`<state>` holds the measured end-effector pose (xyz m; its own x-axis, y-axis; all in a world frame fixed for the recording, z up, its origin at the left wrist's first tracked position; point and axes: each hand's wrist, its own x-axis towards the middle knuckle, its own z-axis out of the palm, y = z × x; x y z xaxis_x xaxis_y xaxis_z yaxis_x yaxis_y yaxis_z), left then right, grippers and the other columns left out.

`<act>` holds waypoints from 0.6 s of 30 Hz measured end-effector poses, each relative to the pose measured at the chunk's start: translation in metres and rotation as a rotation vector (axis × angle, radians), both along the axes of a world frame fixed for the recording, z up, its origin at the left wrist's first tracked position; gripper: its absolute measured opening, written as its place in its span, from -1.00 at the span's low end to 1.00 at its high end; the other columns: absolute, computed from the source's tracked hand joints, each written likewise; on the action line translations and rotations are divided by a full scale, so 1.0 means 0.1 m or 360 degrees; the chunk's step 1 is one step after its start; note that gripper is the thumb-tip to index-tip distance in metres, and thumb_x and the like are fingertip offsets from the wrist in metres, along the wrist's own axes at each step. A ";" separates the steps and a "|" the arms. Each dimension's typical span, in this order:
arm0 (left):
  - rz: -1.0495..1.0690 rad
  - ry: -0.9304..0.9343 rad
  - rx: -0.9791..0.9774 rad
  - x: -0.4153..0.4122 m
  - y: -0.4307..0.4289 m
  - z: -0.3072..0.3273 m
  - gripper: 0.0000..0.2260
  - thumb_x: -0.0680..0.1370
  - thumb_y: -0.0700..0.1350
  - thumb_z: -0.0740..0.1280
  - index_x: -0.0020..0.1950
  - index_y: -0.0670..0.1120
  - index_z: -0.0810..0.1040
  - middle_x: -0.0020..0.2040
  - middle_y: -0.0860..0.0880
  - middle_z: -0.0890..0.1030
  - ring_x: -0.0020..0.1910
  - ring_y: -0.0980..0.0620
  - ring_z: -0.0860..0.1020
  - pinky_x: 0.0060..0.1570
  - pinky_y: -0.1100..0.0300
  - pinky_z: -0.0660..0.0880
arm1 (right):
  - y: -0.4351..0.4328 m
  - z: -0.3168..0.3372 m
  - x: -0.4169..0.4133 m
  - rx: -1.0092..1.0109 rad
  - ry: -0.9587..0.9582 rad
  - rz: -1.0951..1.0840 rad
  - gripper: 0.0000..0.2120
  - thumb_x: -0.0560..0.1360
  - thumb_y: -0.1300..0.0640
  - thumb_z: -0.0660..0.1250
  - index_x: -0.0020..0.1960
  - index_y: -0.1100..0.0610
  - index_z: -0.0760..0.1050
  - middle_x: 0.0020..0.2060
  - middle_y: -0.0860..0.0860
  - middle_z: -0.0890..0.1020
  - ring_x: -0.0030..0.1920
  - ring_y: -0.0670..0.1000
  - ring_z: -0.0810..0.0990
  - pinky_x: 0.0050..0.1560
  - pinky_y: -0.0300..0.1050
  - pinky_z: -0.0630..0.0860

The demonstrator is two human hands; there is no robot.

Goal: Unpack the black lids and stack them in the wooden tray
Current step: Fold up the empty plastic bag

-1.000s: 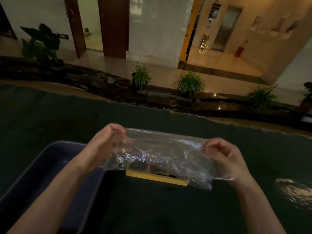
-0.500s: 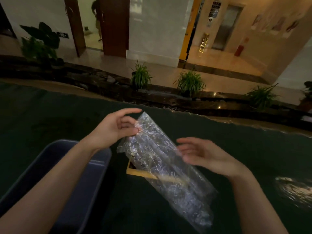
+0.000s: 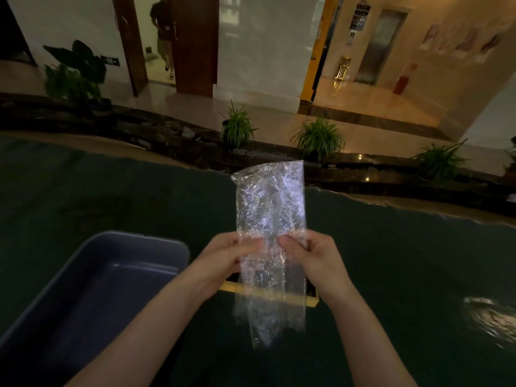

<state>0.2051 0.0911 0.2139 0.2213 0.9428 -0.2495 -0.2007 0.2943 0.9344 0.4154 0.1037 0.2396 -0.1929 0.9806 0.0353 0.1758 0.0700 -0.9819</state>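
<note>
With my left hand (image 3: 223, 255) and right hand (image 3: 315, 256) pinched on the plastic bag (image 3: 269, 216) above the wooden tray (image 3: 310, 300), I judged gentle peeling safest.

Crinkled clear bag (image 3: 269, 219) upright above yellow wooden tray (image 3: 312, 300), lids unseen

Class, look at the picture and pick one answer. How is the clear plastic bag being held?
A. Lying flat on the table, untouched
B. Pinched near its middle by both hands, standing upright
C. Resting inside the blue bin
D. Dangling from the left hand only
B: the left hand and right hand both pinch the bag near its middle, its top end pointing up, above the wooden tray.
</note>
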 end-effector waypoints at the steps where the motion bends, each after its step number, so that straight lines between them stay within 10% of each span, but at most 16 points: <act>1: 0.0133 0.0011 -0.0026 -0.01 0.02 -0.02 -0.71 0.40 0.00 0.58 0.02 -0.15 0.74 0.06 -0.18 0.75 0.02 -0.12 0.74 0.03 0.05 0.64 | 0.00 -0.01 0.01 -0.0026 0.0021 -0.0025 -0.86 0.56 0.15 0.46 -0.08 0.22 0.70 -0.13 0.27 0.75 -0.06 0.27 0.76 0.08 0.24 0.67; 7: 0.0438 0.0030 0.0193 -0.13 0.08 -0.09 -0.97 0.51 -0.18 0.48 -0.08 -0.13 0.71 -0.12 -0.21 0.76 -0.24 -0.03 0.74 -0.25 0.18 0.66 | 0.00 -0.09 0.09 -0.0120 0.0096 0.0037 -0.86 0.59 0.22 0.40 -0.02 0.07 0.74 -0.11 0.25 0.75 -0.08 0.28 0.73 0.06 0.19 0.64; 13: -0.0027 -0.0170 0.0313 -0.24 0.05 -0.12 -0.75 0.56 -0.24 0.37 0.21 -0.08 0.67 -0.07 -0.28 0.72 -0.18 -0.15 0.74 -0.18 0.03 0.70 | -0.05 -0.12 0.21 -0.0149 0.0325 0.0180 -0.67 0.64 0.37 0.23 0.13 0.11 0.73 -0.12 0.22 0.76 -0.15 0.20 0.75 -0.02 0.04 0.68; 18: -0.0035 -0.0093 0.0360 -0.20 0.01 -0.14 -0.83 0.47 -0.29 0.40 -0.17 -0.07 0.76 -0.06 -0.07 0.75 -0.05 -0.02 0.71 -0.04 0.11 0.65 | -0.11 -0.16 0.27 -0.0169 0.0503 0.0247 -0.67 0.56 0.21 0.16 -0.05 0.32 0.67 -0.01 0.25 0.69 0.09 0.18 0.67 0.15 0.20 0.56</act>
